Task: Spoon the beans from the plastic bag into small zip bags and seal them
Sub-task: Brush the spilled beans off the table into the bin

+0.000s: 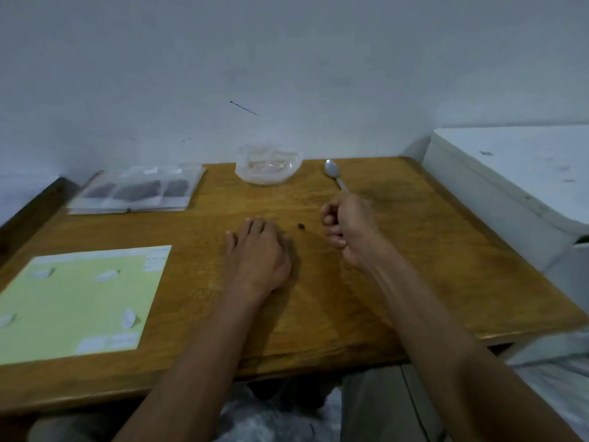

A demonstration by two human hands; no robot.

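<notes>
The plastic bag (268, 167) is sitting at the desk's (414, 266) far edge, looking nearly emptied, though blur is hiding what remains inside. To its left, 3 filled zip bags (138, 189) are lying side by side. 1 stray bean (301, 226) is resting between the hands. The right hand (345, 228) is gripping the spoon (334, 173), bowl empty. The left hand (258, 250) is lying flat, its grip holding nothing. Filling is seemingly nearly finished; whether the bags are sealed is unclear.

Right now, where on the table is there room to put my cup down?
Bare wood lies right of the right hand and spoon, and near the front edge. The back left, with filled bags, and the green sheet are crowded.
</notes>
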